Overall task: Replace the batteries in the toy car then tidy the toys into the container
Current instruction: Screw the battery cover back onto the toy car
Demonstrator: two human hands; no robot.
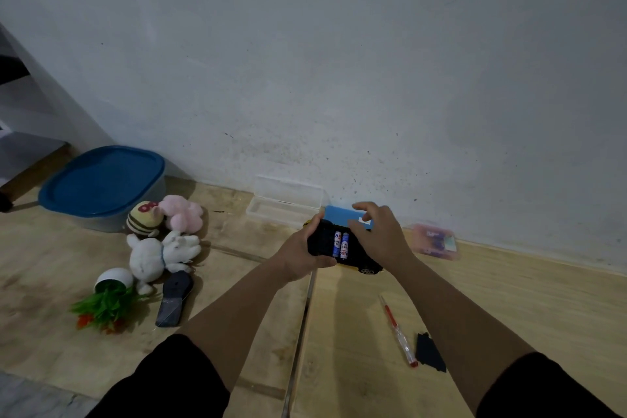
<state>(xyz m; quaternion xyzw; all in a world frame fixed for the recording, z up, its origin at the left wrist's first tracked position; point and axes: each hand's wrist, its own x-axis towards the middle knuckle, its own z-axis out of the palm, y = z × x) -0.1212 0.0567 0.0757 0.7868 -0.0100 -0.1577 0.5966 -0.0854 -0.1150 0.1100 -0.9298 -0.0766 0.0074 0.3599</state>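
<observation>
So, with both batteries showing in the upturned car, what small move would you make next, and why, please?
Probably fetch the black cover piece lying beside the red screwdriver. Two batteries sit side by side in the open bay of the toy car, which the left hand grips; the right hand hovers over it, so closing up seems due.

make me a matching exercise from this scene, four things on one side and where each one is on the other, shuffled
Things:
1. toy car
2. red screwdriver
3. blue-lidded container
4. white plush rabbit

Places:
A. far left, by the wall
B. upside down in the left hand, two batteries showing
C. on the floor beside a black cover, lower right
D. among the soft toys, next to a tipped plant pot

Pairs: 1-B, 2-C, 3-A, 4-D
</observation>
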